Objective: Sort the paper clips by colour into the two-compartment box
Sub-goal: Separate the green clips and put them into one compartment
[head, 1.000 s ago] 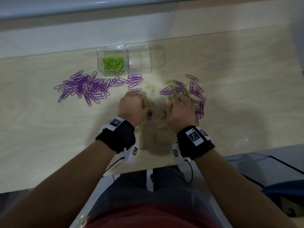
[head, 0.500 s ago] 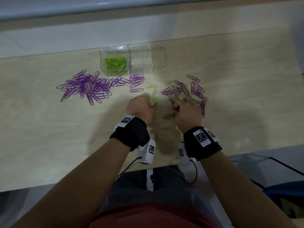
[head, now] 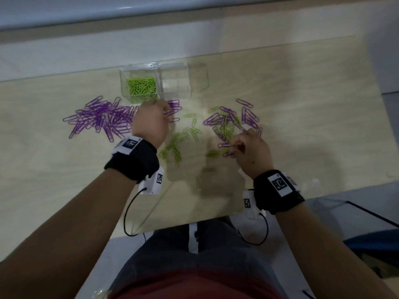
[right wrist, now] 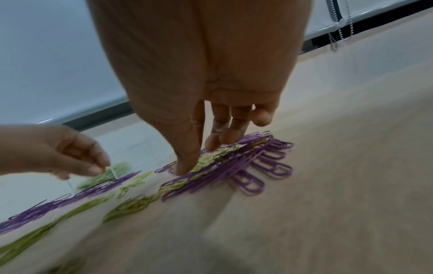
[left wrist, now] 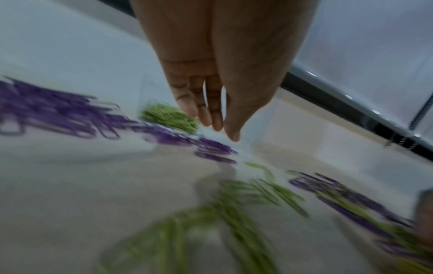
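While the clear two-compartment box point(head: 164, 83) stands at the far edge of the pale wooden surface point(head: 313, 126), its left compartment holds a heap of green paper clips point(head: 141, 86) and its right compartment looks bare. To the left of the box, a dense pile of purple paper clips point(head: 101, 119) is spread flat on the surface, the thin wire loops overlapping in all directions. Nearer the person, loose green clips point(head: 174, 145) lie scattered between the two hands. To the right sits a mixed cluster point(head: 231, 124), purple loops tangled with green ones.

The left hand point(head: 152, 124) is raised just in front of the box, over the near edge of the green compartment; the left wrist view shows its fingers point(left wrist: 206, 103) fairly straight and close together, pointing down, with nothing visibly held, though that view is blurred. The right hand point(head: 252, 152) rests at the near edge of the mixed cluster, its fingers bent downward, the thumb tip point(right wrist: 185, 166) and a fingertip pressing onto the clips there. Whether a clip is actually pinched cannot be told.
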